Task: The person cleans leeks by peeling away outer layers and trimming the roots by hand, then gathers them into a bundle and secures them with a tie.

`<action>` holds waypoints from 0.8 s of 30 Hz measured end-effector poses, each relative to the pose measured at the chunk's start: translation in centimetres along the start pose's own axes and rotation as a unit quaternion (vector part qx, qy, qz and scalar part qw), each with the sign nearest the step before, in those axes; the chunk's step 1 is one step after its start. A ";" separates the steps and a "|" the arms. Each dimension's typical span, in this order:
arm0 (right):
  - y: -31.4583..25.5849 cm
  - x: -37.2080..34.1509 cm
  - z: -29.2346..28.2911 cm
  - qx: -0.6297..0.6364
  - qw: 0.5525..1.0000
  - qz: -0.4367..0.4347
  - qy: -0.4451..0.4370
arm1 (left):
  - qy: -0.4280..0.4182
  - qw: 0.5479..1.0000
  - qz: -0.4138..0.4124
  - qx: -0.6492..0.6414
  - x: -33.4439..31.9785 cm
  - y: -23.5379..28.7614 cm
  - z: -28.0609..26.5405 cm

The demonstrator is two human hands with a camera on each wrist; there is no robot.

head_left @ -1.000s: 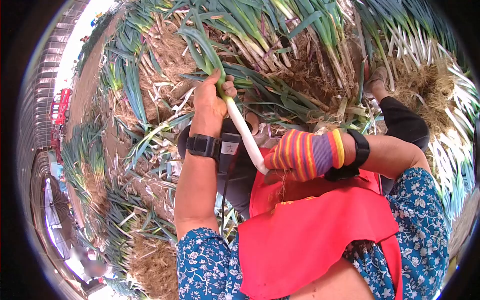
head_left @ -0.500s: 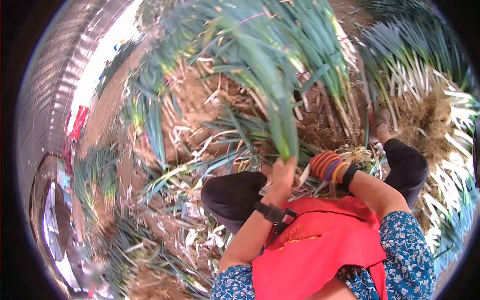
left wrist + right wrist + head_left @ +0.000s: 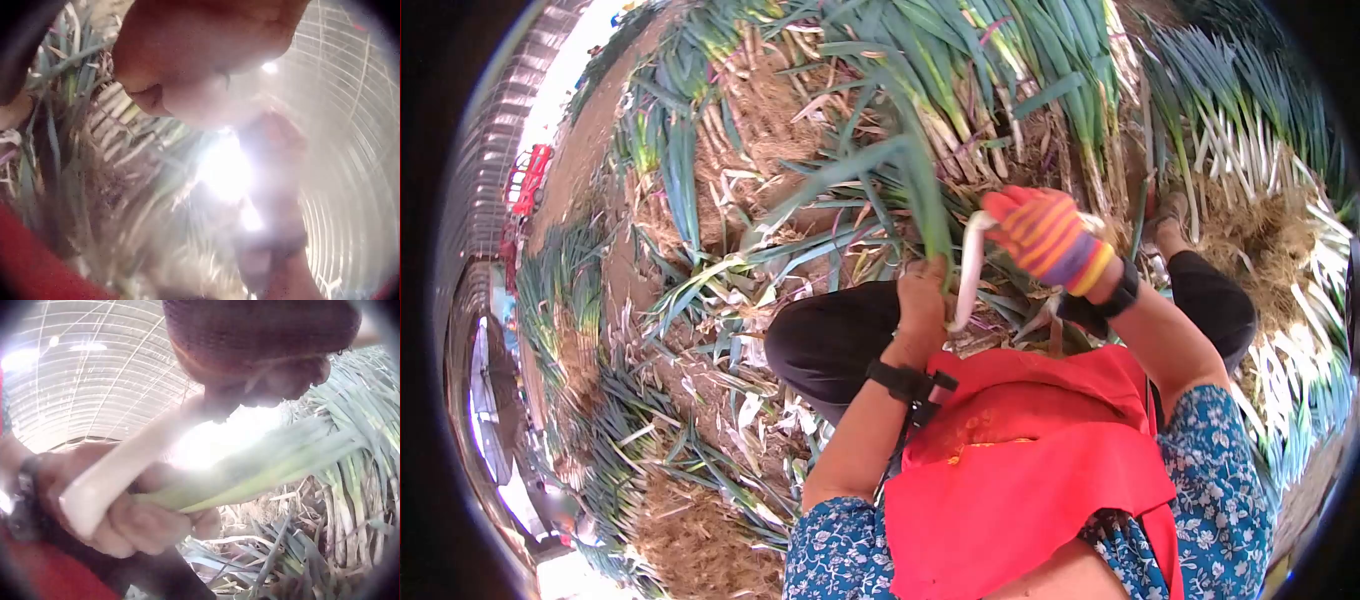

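Note:
My bare left hand (image 3: pixel 922 300) grips a large green onion (image 3: pixel 928 205) low on its green part, and its leaves fan up and away. My right hand (image 3: pixel 1048 240), in a striped knitted glove, is raised to the right of it. Its curled fingers pinch a pale strip of onion skin (image 3: pixel 970 272), which hangs down beside the left hand. In the right wrist view this strip (image 3: pixel 128 464) slants from the glove (image 3: pixel 262 344) across the left hand's fingers (image 3: pixel 150 525). Glare blurs the left wrist view, and the held onion's white shaft is hidden.
Bundles of green onions (image 3: pixel 960 90) with soil and roots lie ahead. Cleaned white-stemmed onions (image 3: pixel 1235 140) lie at the right, more bundles (image 3: pixel 580 320) at the left. Peel scraps (image 3: pixel 750 420) litter the ground near my knees (image 3: pixel 830 340). A red apron (image 3: pixel 1030 460) covers my lap.
The left hand has come down from upper left to near the lap, turning the onion's leaves upward. The gloved right hand has moved from the white end up and away, drawing out the pale strip.

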State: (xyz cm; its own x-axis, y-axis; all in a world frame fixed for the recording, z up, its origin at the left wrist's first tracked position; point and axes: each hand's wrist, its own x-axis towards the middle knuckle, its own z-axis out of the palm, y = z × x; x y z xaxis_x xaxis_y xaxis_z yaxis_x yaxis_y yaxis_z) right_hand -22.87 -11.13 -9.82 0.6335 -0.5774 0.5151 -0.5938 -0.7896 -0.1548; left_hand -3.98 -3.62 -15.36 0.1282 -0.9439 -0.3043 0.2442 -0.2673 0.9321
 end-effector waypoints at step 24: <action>12.0 4.6 -0.3 0.051 0.958 0.196 0.202 | 0.029 0.991 -0.098 -0.090 -4.4 5.8 7.4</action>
State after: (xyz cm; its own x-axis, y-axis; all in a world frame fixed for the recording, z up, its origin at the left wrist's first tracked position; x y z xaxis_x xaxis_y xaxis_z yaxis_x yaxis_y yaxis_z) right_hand -27.25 -23.20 -9.03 0.1153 -0.7224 0.6818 -0.6819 -0.5566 -0.4745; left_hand -10.23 -2.42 -7.15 0.1159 -0.8634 -0.4910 0.4372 -0.3995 0.8057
